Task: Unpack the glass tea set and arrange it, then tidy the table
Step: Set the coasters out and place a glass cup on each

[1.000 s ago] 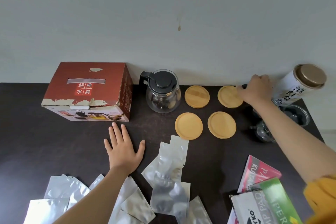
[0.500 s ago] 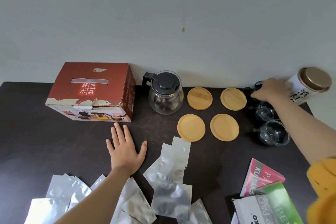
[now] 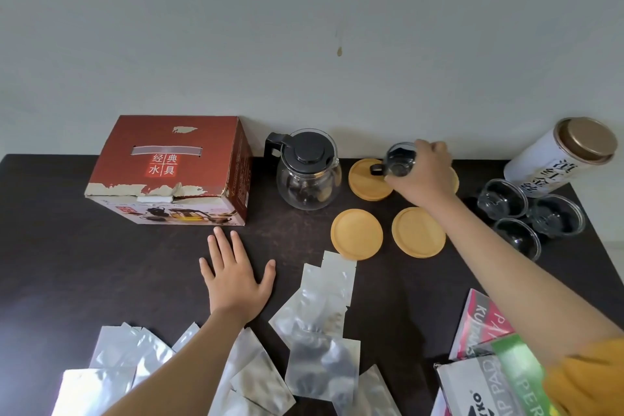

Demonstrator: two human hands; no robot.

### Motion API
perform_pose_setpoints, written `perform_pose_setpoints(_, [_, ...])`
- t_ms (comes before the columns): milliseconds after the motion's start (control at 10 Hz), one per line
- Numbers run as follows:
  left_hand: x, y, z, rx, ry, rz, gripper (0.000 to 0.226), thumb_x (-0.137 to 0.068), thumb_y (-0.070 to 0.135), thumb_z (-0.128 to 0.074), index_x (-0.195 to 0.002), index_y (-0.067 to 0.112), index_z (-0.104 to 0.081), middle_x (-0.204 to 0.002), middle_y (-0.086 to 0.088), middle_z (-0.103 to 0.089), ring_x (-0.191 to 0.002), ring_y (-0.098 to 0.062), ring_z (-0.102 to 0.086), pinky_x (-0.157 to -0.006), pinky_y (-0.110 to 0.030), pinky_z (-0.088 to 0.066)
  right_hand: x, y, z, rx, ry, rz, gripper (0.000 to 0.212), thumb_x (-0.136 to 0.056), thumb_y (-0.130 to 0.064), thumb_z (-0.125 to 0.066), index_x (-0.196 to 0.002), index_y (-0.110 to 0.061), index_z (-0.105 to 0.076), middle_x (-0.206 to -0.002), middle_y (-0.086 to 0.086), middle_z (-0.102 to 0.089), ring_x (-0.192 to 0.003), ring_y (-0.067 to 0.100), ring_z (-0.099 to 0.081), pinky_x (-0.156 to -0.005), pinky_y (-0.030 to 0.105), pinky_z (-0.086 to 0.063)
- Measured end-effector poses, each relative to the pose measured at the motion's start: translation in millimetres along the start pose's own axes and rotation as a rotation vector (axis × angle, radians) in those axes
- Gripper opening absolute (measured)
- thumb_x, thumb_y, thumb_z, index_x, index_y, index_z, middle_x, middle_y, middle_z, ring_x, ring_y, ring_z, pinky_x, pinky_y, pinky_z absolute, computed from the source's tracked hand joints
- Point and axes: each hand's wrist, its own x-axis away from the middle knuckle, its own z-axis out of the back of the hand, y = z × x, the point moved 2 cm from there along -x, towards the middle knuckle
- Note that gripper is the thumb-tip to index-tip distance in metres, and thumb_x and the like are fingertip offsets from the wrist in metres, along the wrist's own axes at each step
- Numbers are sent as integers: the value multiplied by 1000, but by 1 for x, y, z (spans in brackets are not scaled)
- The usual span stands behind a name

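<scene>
My right hand (image 3: 423, 176) grips a small glass cup (image 3: 400, 159) with a black handle, held just above the back-left wooden coaster (image 3: 363, 184). Two more round wooden coasters (image 3: 357, 234) (image 3: 418, 232) lie in front, and a fourth is mostly hidden under my hand. A glass teapot (image 3: 308, 169) with a black lid stands left of the coasters. Three more glass cups (image 3: 502, 197) (image 3: 557, 214) (image 3: 518, 237) sit at the right. My left hand (image 3: 236, 275) rests flat on the dark table (image 3: 67, 263), fingers spread.
The red tea-set box (image 3: 169, 169) stands at the back left. Several empty clear plastic bags (image 3: 320, 331) litter the front of the table. A white tea canister (image 3: 567, 155) stands at the back right. Paper pads (image 3: 489, 378) lie at the front right.
My right hand has picked a glass cup from the group at the right and carried it left, over the back coasters. My left hand has stayed flat on the table.
</scene>
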Motion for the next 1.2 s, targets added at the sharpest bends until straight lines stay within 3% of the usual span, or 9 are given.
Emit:
perform_pose_setpoints(300, [0,0,-1,-17,-7,5,93,-82,69,-15,-151,7,-4,-159,-14,9,-146,-30,13,-115,-55,-5,7,-24,-36,-50,-68,34,72,-74,-34,-80,-130,-8,-45,-131,13,-42,-122,28,-40,-83,30,-45])
perform_pose_setpoints(500, [0,0,0,-9,-11,7,95,-80,70,-13,-151,7,-3,-159,-14,9,-146,-30,13,-115,-55,-5,10,-12,-30,-35,-110,55,91,-71,-46,-80,-140,-8,-34,-138,15,-36,-130,31,-33,-97,38,-42])
perform_pose_setpoints(700, [0,0,1,0,-7,2,96,-79,70,-14,-150,6,-6,-159,-16,7,-146,-31,11,-114,-56,-6,12,36,-3,175,-123,-8,102,-67,-47,-82,-142,-2,-30,-140,23,-35,-131,39,-30,-108,47,-32])
perform_pose_setpoints(900, [0,-1,0,-7,-3,1,97,-79,70,-13,-150,5,-7,-159,-16,5,-146,-31,9,-114,-57,-8,0,93,32,498,-161,-201,108,-65,-50,-82,-141,2,-26,-136,28,-39,-127,43,-36,-107,48,-32])
perform_pose_setpoints(1000, [0,0,0,-8,0,1,97,-79,70,-14,-150,5,-7,-159,-16,5,-146,-31,9,-114,-57,-8,-6,109,45,496,-195,-272,98,-68,-45,-82,-138,2,-31,-138,29,-38,-130,44,-34,-109,49,-31])
perform_pose_setpoints(1100, [0,0,-1,-10,-4,2,96,-79,70,-14,-150,5,-7,-159,-16,6,-146,-31,9,-114,-57,-8,-8,116,51,468,-244,-278,77,-69,-39,-82,-124,0,-43,-126,25,-50,-120,41,-45,-98,45,-39])
perform_pose_setpoints(1200, [0,0,-1,-8,0,2,97,-79,70,-14,-150,5,-8,-159,-16,5,-146,-31,8,-114,-57,-8,-8,116,54,415,-280,-278,64,-70,-31,-83,-114,-2,-47,-116,20,-55,-106,37,-55,-75,40,-47])
